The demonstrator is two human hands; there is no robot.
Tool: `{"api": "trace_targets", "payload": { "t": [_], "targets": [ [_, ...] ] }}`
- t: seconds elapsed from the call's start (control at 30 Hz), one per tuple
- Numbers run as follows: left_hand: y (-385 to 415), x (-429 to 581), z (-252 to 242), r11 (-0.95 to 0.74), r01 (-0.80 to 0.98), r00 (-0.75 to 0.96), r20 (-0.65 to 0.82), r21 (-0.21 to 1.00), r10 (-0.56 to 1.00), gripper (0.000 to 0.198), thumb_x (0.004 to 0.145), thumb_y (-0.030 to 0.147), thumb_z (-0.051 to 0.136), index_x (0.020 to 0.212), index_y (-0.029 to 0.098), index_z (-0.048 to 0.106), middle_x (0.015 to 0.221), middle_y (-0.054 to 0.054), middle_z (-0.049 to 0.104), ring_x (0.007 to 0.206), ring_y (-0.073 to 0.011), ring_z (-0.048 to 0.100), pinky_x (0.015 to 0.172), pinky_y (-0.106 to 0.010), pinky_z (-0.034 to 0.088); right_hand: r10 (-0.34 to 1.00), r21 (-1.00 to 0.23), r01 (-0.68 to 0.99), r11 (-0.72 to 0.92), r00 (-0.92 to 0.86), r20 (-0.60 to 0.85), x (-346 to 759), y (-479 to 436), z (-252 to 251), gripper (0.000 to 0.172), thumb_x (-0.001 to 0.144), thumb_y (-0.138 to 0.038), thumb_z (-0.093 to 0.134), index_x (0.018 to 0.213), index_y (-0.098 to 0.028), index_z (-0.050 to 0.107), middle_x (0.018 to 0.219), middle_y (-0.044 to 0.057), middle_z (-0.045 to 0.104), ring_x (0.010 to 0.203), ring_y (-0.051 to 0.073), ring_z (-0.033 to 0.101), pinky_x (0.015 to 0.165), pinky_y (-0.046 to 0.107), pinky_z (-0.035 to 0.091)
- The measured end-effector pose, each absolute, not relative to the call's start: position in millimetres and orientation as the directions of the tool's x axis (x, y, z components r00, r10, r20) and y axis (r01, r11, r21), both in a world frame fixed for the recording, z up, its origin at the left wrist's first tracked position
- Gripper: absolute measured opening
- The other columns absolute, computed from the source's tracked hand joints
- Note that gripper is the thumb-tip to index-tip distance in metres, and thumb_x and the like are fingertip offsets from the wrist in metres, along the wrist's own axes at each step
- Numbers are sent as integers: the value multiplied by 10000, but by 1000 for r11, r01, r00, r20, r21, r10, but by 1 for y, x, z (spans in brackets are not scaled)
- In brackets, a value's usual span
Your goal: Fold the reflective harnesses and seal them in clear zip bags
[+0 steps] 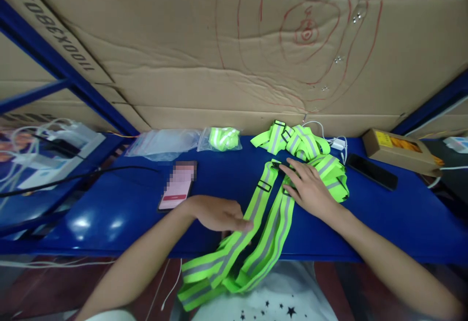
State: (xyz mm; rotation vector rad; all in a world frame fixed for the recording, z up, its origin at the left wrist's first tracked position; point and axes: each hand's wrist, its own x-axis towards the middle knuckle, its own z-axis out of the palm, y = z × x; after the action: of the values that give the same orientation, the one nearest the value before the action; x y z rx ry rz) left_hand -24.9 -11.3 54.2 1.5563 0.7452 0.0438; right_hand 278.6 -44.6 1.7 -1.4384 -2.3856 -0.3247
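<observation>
A lime-green reflective strap point(258, 203) runs along the blue worktop point(402, 214) and droops over the near edge. The left hand point(217, 214) has its grip closed on it; the right hand point(310, 189), fingers loosely spread, sits by its far end, near bundled straps point(306, 141).

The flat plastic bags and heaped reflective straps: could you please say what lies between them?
In the head view, a clear plastic bag holding bundled neon-green reflective strap lies there.

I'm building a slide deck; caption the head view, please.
Left hand and right hand handle green reflective straps draped over a blue table.
</observation>
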Motion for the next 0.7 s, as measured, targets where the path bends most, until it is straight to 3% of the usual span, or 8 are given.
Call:
{"api": "trace_targets", "payload": {
  "t": [0.07, 0.13, 0.23, 0.37, 0.43, 0.5, 0.6, 0.7],
  "targets": [
    [-7, -23, 54, -142, 511, 803, -411, 848, 431, 625, 949, 635, 517, 544, 168, 608, 515, -13, 597, 489, -131, 553, 510, -216, 404, 821, -2, 897, 443, -404, 404, 274, -48, 2, 558, 1033, -363, 520, 1537, -139, 440, 1549, 189, 476, 1376, 357, 501, 1127, 543, 428],
    [-1, -17, 50, -356, 527, 755, -233, 772, 612, 603, 1027, 561, 391, 616, 171, 598, 558, -6, 570, 531, -123, 534, 564, -217, 380, 836, -3, 920, 391, -354, 420, 276, -47, -1, 604, 1027, -392, 530, 1547, -105, 418, 1538, 206, 488, 1355, 367, 520, 1104, 526, 450],
    [5, -6, 36, -479, 589, 608, 34, 651, 793, 449, 1016, 462, 473, 677, 184, 565, 583, 19, 483, 564, -126, 469, 602, -238, 327, 854, 50, 945, 324, -314, 414, 288, -39, -7, 570, 1023, -417, 535, 1454, -44, 524, 1420, 238, 597, 1241, 383, 605, 1042, 531, 472],
    [4, 2, 16, -605, 527, 636, 195, 596, 747, 250, 1025, 374, 477, 1009, 190, 646, 921, -41, 653, 806, -170, 612, 748, -275, 448, 834, 104, 914, 392, -401, 379, 295, -34, -11, 377, 1043, -345, 518, 1284, -99, 670, 1278, 169, 708, 1063, 317, 685, 993, 503, 460],
    [1, 4, 10, -696, 451, 679, 292, 558, 674, 293, 1022, 364, 501, 1231, 191, 613, 1204, -106, 645, 1096, -221, 628, 961, -339, 479, 805, 100, 896, 432, -433, 405, 290, -37, -8, 336, 1045, -278, 514, 1310, -136, 663, 1289, 137, 710, 1083, 295, 676, 975, 473, 453],
    [-2, 6, 8, -751, 407, 694, 358, 521, 625, 405, 1009, 381, 540, 1369, 196, 550, 1388, -146, 565, 1318, -263, 532, 1127, -407, 411, 765, 95, 869, 486, -475, 436, 282, -43, -2, 348, 1038, -205, 509, 1360, -169, 636, 1321, 119, 697, 1143, 288, 650, 973, 458, 441],
    [-5, 7, 8, -778, 404, 699, 386, 481, 602, 473, 992, 404, 574, 1419, 206, 518, 1488, -162, 496, 1417, -295, 453, 1186, -465, 355, 687, 99, 804, 586, -558, 465, 272, -54, 7, 441, 1018, -127, 508, 1442, -230, 572, 1383, 86, 667, 1219, 273, 607, 1009, 459, 416],
    [-6, 6, 9, -784, 393, 714, 379, 480, 589, 447, 969, 405, 604, 1368, 211, 552, 1468, -159, 520, 1395, -305, 482, 1170, -484, 370, 628, 129, 760, 637, -609, 484, 267, -63, 12, 507, 1010, -107, 512, 1492, -263, 520, 1411, 56, 653, 1254, 259, 581, 1054, 464, 386]
  ]
}}
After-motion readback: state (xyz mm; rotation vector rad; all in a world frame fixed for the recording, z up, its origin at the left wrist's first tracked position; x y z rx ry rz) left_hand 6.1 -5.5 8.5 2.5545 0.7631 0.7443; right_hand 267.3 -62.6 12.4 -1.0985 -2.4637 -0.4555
